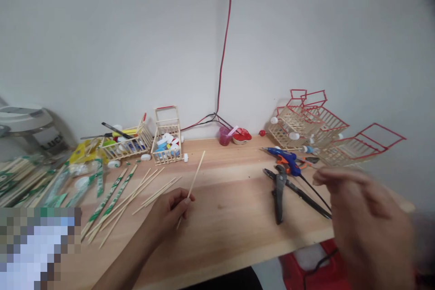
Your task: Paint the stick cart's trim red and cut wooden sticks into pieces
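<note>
My left hand (175, 206) is closed around a thin wooden chopstick (196, 174), which tilts up and to the right above the table. Loose chopsticks (146, 190) lie to the left of that hand, beside wrapped ones with green print (117, 192). At the right, my right hand (370, 217) is raised close to the camera and smeared by motion, so its fingers cannot be read. Nearest to it on the table are dark-handled pliers (280, 195) and a blue hot glue gun (287, 157).
Small stick-built carts stand along the wall: one with bottle caps (166, 158), one with tools (131, 148), and several red-trimmed ones (295, 127) at right. A purple cup (224, 137) and red dish (242, 137) sit at the back. A red stool (295, 267) shows below the table.
</note>
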`<move>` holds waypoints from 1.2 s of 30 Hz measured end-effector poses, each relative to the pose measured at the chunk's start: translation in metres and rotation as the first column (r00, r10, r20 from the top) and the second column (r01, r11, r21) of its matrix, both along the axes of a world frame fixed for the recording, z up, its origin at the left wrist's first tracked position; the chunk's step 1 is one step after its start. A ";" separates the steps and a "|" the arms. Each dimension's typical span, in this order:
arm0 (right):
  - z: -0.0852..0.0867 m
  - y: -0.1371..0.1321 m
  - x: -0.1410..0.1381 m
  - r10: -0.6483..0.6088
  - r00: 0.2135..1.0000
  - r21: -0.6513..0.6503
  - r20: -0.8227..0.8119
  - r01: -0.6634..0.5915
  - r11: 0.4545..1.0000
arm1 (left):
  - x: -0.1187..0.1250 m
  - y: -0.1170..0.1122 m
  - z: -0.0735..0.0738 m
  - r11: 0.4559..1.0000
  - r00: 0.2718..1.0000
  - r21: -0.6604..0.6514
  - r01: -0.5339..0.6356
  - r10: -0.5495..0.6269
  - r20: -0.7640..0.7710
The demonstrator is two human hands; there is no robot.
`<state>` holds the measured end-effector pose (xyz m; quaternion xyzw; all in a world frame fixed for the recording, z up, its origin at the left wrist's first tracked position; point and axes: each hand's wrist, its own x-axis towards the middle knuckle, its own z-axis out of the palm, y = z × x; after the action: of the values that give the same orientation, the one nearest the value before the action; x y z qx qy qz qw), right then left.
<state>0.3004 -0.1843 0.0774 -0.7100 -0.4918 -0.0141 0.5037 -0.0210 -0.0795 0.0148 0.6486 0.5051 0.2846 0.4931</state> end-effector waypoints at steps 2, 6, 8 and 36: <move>-0.007 0.026 0.022 -0.062 0.998 -0.084 -0.003 0.062 0.995 | 0.001 0.000 0.001 0.999 0.999 0.040 0.006 -0.004 -0.038; -0.039 0.056 0.069 -0.130 0.978 -0.287 0.160 0.173 0.942 | 0.003 0.000 0.005 0.999 0.995 0.050 0.015 -0.010 -0.104; -0.052 0.065 0.079 -0.134 0.959 -0.339 0.251 0.217 0.916 | 0.003 0.000 0.005 0.999 0.994 0.048 0.016 -0.010 -0.113; -0.068 0.091 0.072 -0.224 0.829 -0.501 0.513 0.500 0.706 | -0.003 0.001 -0.007 0.998 0.994 0.061 0.034 -0.027 -0.108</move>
<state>0.3727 -0.0933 0.0093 -0.8986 -0.4107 -0.1043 0.1142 -0.0235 -0.0788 0.0083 0.6857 0.5116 0.2575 0.4491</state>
